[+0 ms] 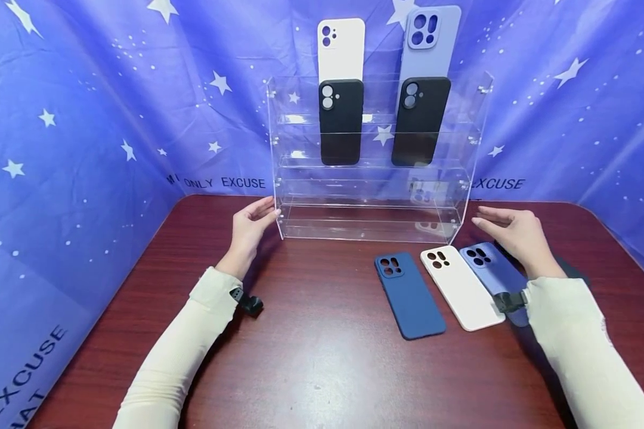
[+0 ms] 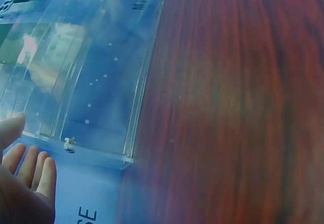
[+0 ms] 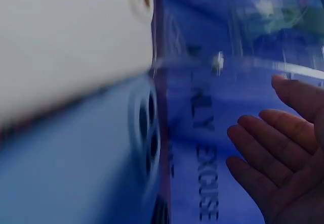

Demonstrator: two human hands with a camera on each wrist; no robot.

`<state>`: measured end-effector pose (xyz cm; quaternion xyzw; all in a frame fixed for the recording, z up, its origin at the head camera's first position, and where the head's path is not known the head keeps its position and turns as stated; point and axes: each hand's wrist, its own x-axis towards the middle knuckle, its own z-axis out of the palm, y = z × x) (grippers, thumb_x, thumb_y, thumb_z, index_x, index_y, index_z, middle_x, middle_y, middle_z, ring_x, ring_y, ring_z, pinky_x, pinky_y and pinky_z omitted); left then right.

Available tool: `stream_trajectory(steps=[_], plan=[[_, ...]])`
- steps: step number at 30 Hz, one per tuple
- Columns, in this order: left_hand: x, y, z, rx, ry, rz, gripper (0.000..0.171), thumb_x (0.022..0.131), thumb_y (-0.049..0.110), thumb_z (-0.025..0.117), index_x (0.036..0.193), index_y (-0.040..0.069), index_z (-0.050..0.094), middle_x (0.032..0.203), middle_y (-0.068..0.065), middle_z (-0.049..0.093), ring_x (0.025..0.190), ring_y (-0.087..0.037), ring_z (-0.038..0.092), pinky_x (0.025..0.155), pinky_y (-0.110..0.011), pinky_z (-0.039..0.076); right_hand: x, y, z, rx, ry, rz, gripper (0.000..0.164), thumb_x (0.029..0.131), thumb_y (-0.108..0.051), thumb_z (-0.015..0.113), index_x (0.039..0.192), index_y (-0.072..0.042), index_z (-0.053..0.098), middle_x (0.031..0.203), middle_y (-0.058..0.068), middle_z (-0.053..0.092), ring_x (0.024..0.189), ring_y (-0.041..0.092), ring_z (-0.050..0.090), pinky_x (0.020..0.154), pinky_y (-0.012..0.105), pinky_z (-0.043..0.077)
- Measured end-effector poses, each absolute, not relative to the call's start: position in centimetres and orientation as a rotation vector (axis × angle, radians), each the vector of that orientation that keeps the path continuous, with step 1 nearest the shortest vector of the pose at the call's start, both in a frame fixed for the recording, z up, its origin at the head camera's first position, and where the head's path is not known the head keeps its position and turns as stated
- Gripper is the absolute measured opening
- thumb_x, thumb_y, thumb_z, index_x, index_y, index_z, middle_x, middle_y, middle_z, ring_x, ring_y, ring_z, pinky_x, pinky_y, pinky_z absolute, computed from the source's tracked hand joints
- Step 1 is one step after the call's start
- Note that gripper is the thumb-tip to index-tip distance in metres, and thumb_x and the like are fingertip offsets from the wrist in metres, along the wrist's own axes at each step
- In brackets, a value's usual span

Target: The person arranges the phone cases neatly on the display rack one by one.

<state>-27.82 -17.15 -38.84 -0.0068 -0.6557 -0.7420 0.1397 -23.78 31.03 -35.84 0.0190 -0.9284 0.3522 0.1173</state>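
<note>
A clear acrylic tiered display stand (image 1: 372,230) is upright at the back of the table. My left hand (image 1: 249,229) is at its lower left side panel, fingers fairly straight and thumb tip at the panel's front edge; firm contact is hard to judge. My right hand (image 1: 515,232) hovers beyond the stand's right side, a small gap away, fingers extended and holding nothing. Below it lies a periwinkle phone case (image 1: 483,257), partly hidden by the wrist. Next to that lie a white phone case (image 1: 461,292) and a dark blue phone case (image 1: 410,298).
On the stand's upper tiers are a white case (image 1: 341,50), a lavender case (image 1: 445,39) and two black cases (image 1: 341,125). A blue star-printed curtain (image 1: 220,119) hangs behind and along the sides. The table (image 1: 300,333) is dark red wood.
</note>
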Motion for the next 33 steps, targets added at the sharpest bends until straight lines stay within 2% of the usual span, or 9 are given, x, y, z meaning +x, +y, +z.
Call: stream_trajectory(steps=[6, 9, 13, 16, 21, 25, 28, 31, 33], plan=[[-28.0, -17.0, -38.7, -0.017, -1.899, -2.141, 0.041, 0.079, -0.011, 0.067, 0.12, -0.009, 0.059, 0.119, -0.028, 0.058, 0.081, -0.001, 0.065, 0.078, -0.017, 0.054, -23.9, 34.7, -36.0, 0.117, -2.82, 0.979, 0.056, 0.085, -0.04, 0.068, 0.124, -0.001, 0.06, 0.12, 0.022, 0.06, 0.08, -0.03, 0.039, 0.066, 0.0, 0.035], [-28.1, -16.9, -38.7, -0.003, -1.901, -2.136, 0.041, 0.079, -0.01, 0.067, 0.119, -0.008, 0.06, 0.119, -0.028, 0.058, 0.081, -0.002, 0.065, 0.078, -0.017, 0.054, -23.9, 36.5, -36.1, 0.172, -2.876, 0.989, 0.054, 0.085, -0.039, 0.069, 0.126, -0.005, 0.06, 0.121, -0.001, 0.062, 0.088, -0.029, 0.039, 0.069, 0.0, 0.034], [-28.3, -16.8, -38.7, 0.019, -1.893, -2.143, 0.041, 0.079, -0.01, 0.068, 0.119, -0.008, 0.06, 0.12, -0.027, 0.058, 0.082, -0.004, 0.065, 0.078, -0.017, 0.053, -23.9, 38.7, -36.4, 0.261, -2.923, 1.036, 0.05, 0.084, -0.034, 0.071, 0.127, -0.012, 0.06, 0.109, -0.032, 0.055, 0.097, -0.028, 0.038, 0.073, 0.0, 0.034], [-28.4, -16.7, -38.7, 0.037, -1.901, -2.142, 0.042, 0.078, -0.01, 0.068, 0.119, -0.008, 0.06, 0.12, -0.027, 0.059, 0.083, -0.005, 0.065, 0.078, -0.017, 0.053, -24.1, 40.2, -36.8, 0.322, -2.952, 1.036, 0.051, 0.084, -0.031, 0.072, 0.13, -0.012, 0.058, 0.109, -0.038, 0.052, 0.099, -0.028, 0.036, 0.074, 0.001, 0.033], [-28.5, -16.4, -38.7, 0.049, -1.898, -2.155, 0.042, 0.078, -0.014, 0.066, 0.119, -0.008, 0.06, 0.12, -0.027, 0.058, 0.083, -0.006, 0.065, 0.077, -0.017, 0.054, -24.4, 42.1, -37.6, 0.349, -2.988, 1.038, 0.058, 0.085, -0.029, 0.071, 0.137, -0.012, 0.051, 0.116, -0.038, 0.048, 0.103, -0.029, 0.035, 0.076, 0.002, 0.033], [-28.5, -16.4, -38.8, 0.042, -1.905, -2.158, 0.043, 0.078, -0.015, 0.065, 0.119, -0.009, 0.059, 0.12, -0.028, 0.057, 0.083, -0.007, 0.065, 0.076, -0.016, 0.054, -24.4, 43.3, -38.2, 0.289, -3.055, 1.034, 0.062, 0.086, -0.033, 0.069, 0.142, -0.02, 0.044, 0.125, -0.036, 0.042, 0.106, -0.027, 0.03, 0.075, 0.0, 0.03], [-28.4, -16.4, -38.9, 0.058, -1.91, -2.16, 0.042, 0.078, -0.016, 0.065, 0.119, -0.009, 0.06, 0.119, -0.029, 0.058, 0.087, -0.012, 0.066, 0.075, -0.015, 0.053, -24.3, 43.8, -38.6, 0.277, -3.106, 1.013, 0.065, 0.087, -0.034, 0.068, 0.144, -0.021, 0.04, 0.129, -0.032, 0.036, 0.118, -0.018, 0.026, 0.074, 0.0, 0.027], [-28.2, -16.6, -39.0, 0.068, -1.907, -2.166, 0.042, 0.078, -0.016, 0.064, 0.119, -0.009, 0.06, 0.119, -0.029, 0.058, 0.091, -0.016, 0.066, 0.076, -0.015, 0.053, -24.4, 44.0, -38.8, 0.28, -3.142, 0.981, 0.068, 0.086, -0.034, 0.068, 0.145, -0.018, 0.037, 0.138, -0.02, 0.034, 0.116, -0.019, 0.023, 0.073, 0.001, 0.026], [-28.2, -16.6, -38.9, 0.068, -1.908, -2.168, 0.042, 0.078, -0.016, 0.063, 0.119, -0.009, 0.06, 0.119, -0.028, 0.058, 0.091, -0.015, 0.066, 0.077, -0.015, 0.053, -24.4, 43.9, -38.9, 0.277, -3.171, 1.007, 0.071, 0.087, -0.032, 0.068, 0.147, -0.017, 0.033, 0.148, 0.0, 0.032, 0.112, -0.014, 0.034, 0.073, 0.007, 0.035]])
